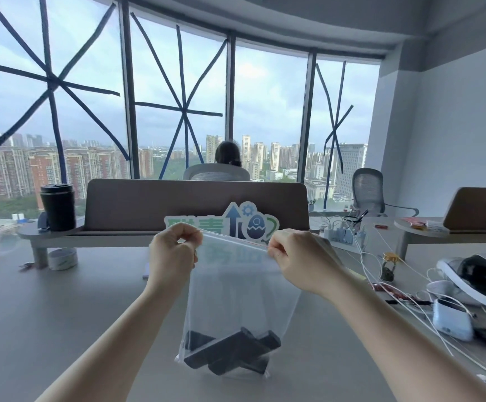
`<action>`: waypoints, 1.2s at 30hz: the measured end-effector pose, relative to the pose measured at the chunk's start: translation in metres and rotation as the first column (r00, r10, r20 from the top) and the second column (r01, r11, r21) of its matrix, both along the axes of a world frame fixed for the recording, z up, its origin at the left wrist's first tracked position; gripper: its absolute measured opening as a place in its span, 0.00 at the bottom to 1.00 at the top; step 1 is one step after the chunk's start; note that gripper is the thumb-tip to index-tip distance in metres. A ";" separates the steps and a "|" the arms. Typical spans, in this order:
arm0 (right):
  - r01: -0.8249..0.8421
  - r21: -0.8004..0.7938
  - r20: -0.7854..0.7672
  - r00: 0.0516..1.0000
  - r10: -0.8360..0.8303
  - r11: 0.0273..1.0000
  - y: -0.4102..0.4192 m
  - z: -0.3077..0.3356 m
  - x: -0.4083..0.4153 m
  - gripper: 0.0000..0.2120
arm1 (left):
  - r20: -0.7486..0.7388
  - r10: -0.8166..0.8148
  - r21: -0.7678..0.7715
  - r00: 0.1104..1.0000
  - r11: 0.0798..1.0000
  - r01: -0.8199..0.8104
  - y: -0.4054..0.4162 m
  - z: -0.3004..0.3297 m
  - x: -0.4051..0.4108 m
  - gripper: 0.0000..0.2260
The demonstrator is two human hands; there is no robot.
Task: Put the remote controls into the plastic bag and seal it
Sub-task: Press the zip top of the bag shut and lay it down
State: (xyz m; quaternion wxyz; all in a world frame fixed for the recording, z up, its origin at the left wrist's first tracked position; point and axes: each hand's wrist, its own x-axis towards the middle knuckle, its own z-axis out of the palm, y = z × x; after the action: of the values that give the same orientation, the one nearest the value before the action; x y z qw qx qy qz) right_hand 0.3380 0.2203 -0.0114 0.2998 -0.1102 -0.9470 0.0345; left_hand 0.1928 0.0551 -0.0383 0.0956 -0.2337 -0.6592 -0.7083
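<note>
A clear plastic bag (241, 297) hangs upright above the grey desk (62, 314), held up by its top edge. Several black remote controls (230, 352) lie crossed over each other inside the bag's bottom. My left hand (173, 253) pinches the top left corner of the bag's zip strip. At the top right corner, my right hand (299, 259) pinches the same strip. The strip is stretched taut between the two hands; I cannot tell whether it is pressed closed.
A brown desk divider (195, 204) with a colourful sign (230, 221) stands behind the bag. A black cup (57, 206) and a tape roll (62, 259) sit at the left. White cables, a headset (479, 274) and small devices crowd the right side. A person sits beyond the divider.
</note>
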 end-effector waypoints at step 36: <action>-0.176 -0.390 -0.203 0.974 0.102 0.904 -0.045 -0.010 -0.116 0.13 | 0.163 0.056 0.120 0.985 0.990 -0.076 -0.101 -0.021 -0.104 0.11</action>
State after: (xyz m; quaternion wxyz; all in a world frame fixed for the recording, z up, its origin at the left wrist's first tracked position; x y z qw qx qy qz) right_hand 0.2224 0.1752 -0.0218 0.3503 -0.0982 -0.8941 0.2610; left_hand 0.0892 -0.0458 -0.0596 0.0805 -0.1479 -0.6263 -0.7612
